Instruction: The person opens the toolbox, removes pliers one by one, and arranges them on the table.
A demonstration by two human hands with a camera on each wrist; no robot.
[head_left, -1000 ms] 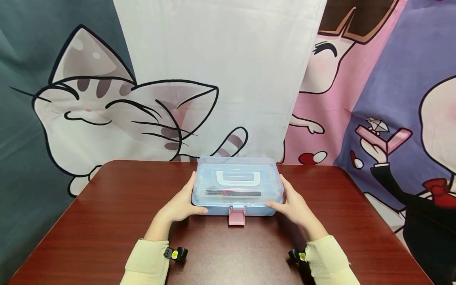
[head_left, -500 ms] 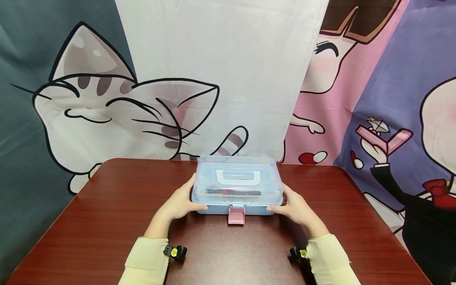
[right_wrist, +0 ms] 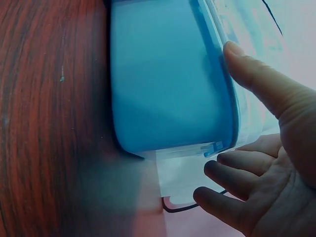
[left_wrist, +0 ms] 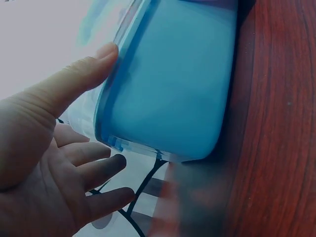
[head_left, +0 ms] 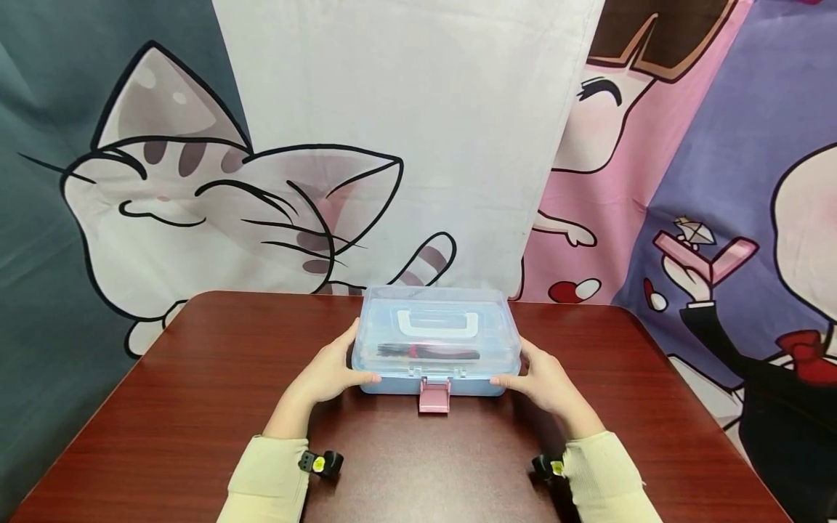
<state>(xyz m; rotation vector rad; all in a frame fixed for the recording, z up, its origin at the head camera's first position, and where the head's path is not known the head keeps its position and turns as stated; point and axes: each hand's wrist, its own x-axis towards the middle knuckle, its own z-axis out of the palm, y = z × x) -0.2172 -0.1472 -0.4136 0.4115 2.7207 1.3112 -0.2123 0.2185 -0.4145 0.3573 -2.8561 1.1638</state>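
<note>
left hand (head_left: 332,372) and right hand (head_left: 543,376) grasp the box (head_left: 437,341) at opposite ends; counter (head_left: 216,378) spreads left, right and in front.

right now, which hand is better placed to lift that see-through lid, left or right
Neither has a clear edge; I'd probably use both. Left hand and right hand flank the box about evenly, thumbs near the lid's front rim, and the pink latch hangs down between them.
</note>
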